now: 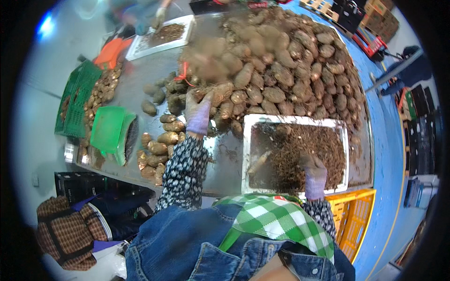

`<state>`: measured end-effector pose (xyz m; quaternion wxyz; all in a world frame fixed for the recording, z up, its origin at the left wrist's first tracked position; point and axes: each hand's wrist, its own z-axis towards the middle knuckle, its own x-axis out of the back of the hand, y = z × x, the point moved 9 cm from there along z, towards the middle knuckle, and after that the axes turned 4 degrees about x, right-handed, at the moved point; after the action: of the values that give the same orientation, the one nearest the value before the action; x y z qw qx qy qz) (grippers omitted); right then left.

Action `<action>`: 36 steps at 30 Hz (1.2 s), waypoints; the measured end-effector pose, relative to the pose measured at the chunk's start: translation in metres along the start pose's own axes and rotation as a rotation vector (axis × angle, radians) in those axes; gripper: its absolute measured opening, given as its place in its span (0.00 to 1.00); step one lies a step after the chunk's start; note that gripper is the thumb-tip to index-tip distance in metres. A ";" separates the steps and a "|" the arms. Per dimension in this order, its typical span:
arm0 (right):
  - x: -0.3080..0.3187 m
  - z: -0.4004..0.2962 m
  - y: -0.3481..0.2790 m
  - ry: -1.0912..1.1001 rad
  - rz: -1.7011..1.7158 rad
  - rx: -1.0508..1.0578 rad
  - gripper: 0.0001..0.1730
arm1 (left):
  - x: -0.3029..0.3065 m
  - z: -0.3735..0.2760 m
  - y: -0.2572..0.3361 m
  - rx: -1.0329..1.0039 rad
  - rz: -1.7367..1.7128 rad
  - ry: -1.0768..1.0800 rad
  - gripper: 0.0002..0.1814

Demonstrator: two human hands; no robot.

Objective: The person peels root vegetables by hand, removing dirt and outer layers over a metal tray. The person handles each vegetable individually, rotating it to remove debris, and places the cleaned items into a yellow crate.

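My left hand (198, 110), in a dirty lavender work glove, reaches to the near edge of a large heap of hairy brown taro corms (274, 70). Its fingers touch one elongated taro corm (222, 92); whether they grip it is unclear. My right hand (313, 170), gloved alike, is over the root trimmings (299, 151) in a white foam tray (247, 154); its fingertips blur into the debris. A pale, slim piece (259, 163), perhaps a tool handle, lies at the tray's left. Cleaner taro corms (158, 147) lie left of my left forearm.
A green plastic scoop-like container (110, 126), a green crate (75, 100), an orange scoop (110, 52) and small corms (103, 87) are at the left. Across the metal table (225, 161), another person's gloved hand (160, 17) is over a second foam tray (132, 51). A yellow crate (367, 210) stands at lower right.
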<state>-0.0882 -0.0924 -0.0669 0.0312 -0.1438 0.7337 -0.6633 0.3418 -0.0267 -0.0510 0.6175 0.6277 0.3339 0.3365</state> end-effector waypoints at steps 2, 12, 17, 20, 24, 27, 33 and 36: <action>-0.027 0.004 -0.022 -0.094 0.139 -0.074 0.22 | -0.025 -0.037 0.008 0.128 -0.254 -0.129 0.24; -0.019 0.015 -0.022 0.119 0.079 0.491 0.22 | -0.153 -0.218 0.085 -0.532 0.267 -0.661 0.34; 0.011 -0.022 -0.063 0.522 -0.804 0.717 0.13 | -0.173 -0.236 0.087 -0.589 0.682 -0.745 0.30; 0.025 -0.016 -0.044 0.482 -0.102 0.419 0.23 | -0.179 -0.238 0.062 -0.466 0.687 -0.791 0.25; 0.031 -0.020 -0.058 0.457 0.198 0.330 0.32 | -0.180 -0.244 0.072 -0.450 0.504 -0.851 0.24; 0.033 -0.024 -0.062 0.448 0.223 0.273 0.31 | -0.178 -0.247 0.072 -0.303 0.419 -0.944 0.22; 0.034 -0.032 -0.063 0.522 0.140 0.178 0.32 | -0.177 -0.247 0.037 0.166 -0.106 -0.789 0.19; 0.042 -0.026 -0.033 0.599 0.042 0.156 0.31 | -0.178 -0.253 0.019 0.534 -0.296 -0.948 0.16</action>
<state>-0.1288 -0.0806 -0.0254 -0.1619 0.0761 0.6599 -0.7298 0.0329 -0.0361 -0.0306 0.5603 0.7912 0.1779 -0.1687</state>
